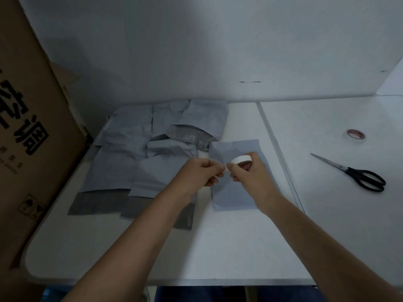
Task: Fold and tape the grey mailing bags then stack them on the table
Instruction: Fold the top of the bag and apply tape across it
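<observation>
Our right hand (250, 173) grips a white tape roll (241, 160) above a folded grey bag (236, 192) on the tabletop (218, 247); our left hand (199, 173) fingers pinch its loose end. More grey bags (130, 153) lie spread leftward, scissors (357, 174) well right.

The grey mailing bags (135, 162) look like thin matt plastic film, creased, with darker, glossier flaps. The tape roll (241, 159) seems papery and matt. The scissors (353, 173) pair shiny metal blades with black plastic handles. The table (218, 243) is smooth; the box (32, 127) at left is brown cardboard.
</observation>
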A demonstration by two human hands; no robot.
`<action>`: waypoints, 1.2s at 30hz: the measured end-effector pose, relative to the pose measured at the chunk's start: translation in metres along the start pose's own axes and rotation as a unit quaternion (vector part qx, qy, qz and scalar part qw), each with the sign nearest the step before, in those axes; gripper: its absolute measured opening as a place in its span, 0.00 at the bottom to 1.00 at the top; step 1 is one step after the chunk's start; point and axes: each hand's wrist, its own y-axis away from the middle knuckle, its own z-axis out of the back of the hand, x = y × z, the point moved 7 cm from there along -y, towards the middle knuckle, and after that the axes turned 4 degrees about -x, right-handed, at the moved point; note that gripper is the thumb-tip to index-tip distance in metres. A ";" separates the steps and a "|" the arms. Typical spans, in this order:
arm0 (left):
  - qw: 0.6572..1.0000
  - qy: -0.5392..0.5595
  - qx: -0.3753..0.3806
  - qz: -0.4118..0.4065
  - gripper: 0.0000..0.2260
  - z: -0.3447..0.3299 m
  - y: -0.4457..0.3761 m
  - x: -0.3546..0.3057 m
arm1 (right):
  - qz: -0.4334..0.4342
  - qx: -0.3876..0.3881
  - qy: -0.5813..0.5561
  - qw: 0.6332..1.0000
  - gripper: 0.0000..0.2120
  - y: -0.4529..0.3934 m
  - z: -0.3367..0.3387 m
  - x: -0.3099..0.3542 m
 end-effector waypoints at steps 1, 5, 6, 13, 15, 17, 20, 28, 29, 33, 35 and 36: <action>1.000 -0.021 -0.010 -0.018 0.06 0.002 -0.001 -0.001 | -0.002 -0.019 -0.002 1.000 0.17 -0.001 0.003 -0.004; 0.942 -0.259 -0.153 -0.151 0.11 0.027 0.006 -0.005 | -0.018 -0.106 -0.019 0.994 0.19 -0.005 0.025 -0.021; 0.927 -0.287 -0.156 -0.187 0.11 0.026 0.011 -0.003 | -0.018 -0.111 -0.006 0.994 0.20 -0.006 0.028 -0.025; 0.817 -0.413 -0.021 -0.402 0.14 -0.023 0.041 0.022 | 0.030 -0.065 0.015 0.997 0.19 -0.007 0.015 -0.026; 0.810 -0.408 -0.032 -0.419 0.15 -0.023 0.042 0.023 | 0.048 -0.060 0.008 0.997 0.19 -0.008 0.015 -0.022; 0.807 -0.420 -0.027 -0.415 0.15 -0.024 0.041 0.029 | 0.063 -0.052 -0.017 0.997 0.17 -0.007 0.012 -0.014; 0.804 -0.432 -0.022 -0.409 0.14 -0.025 0.039 0.038 | 0.081 -0.037 -0.050 0.995 0.13 -0.005 0.003 -0.005; 0.804 -0.448 -0.014 -0.392 0.16 -0.024 0.037 0.047 | 0.098 -0.029 0.023 0.995 0.13 -0.006 -0.015 -0.021; 0.803 -0.452 -0.012 -0.387 0.17 -0.023 0.036 0.049 | 0.105 -0.035 0.030 0.993 0.14 -0.006 -0.013 -0.023; 0.801 -0.463 -0.022 -0.378 0.21 -0.014 0.037 0.053 | 0.134 -0.041 0.059 0.988 0.13 -0.004 -0.010 -0.024; 0.797 -0.473 -0.031 -0.374 0.22 -0.009 0.037 0.055 | 0.139 -0.044 0.061 0.988 0.12 -0.004 -0.009 -0.024; 0.796 -0.476 -0.034 -0.372 0.22 -0.007 0.037 0.055 | 0.140 -0.045 0.062 0.987 0.12 -0.004 -0.008 -0.024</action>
